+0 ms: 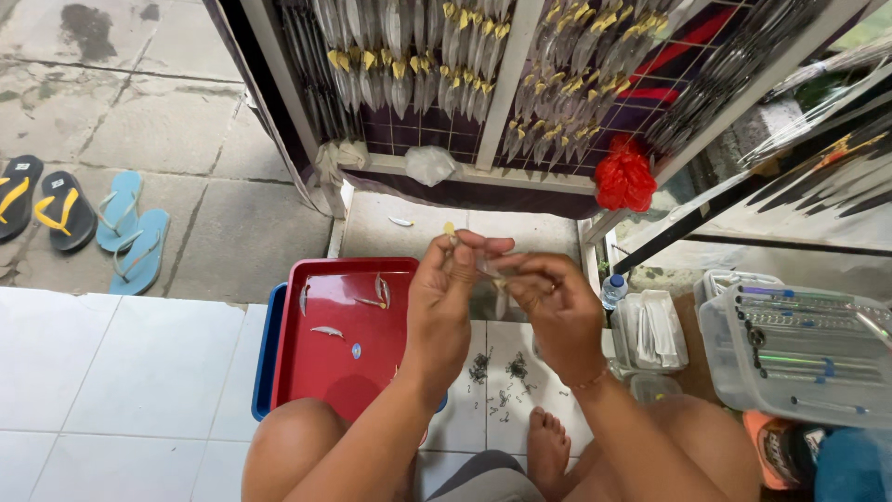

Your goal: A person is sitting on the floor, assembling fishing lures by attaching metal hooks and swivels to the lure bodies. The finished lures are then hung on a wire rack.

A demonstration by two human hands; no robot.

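My left hand (444,296) and my right hand (550,307) are raised together over my knees, fingers pinched on a small clear fishing lure (487,268) with a yellow tip (450,229). Both hands grip it at once. Under them the white tile holds a scatter of small dark hooks (502,383). A red tray (321,372) to the left carries a few loose silvery lures (327,331).
A blue tray (267,353) lies under the red one. A rack of hanging lures (483,65) stands ahead, with a red bag (623,178). A clear box of rods (799,353), a small bottle (611,290) and packets sit right. Sandals (130,232) lie left.
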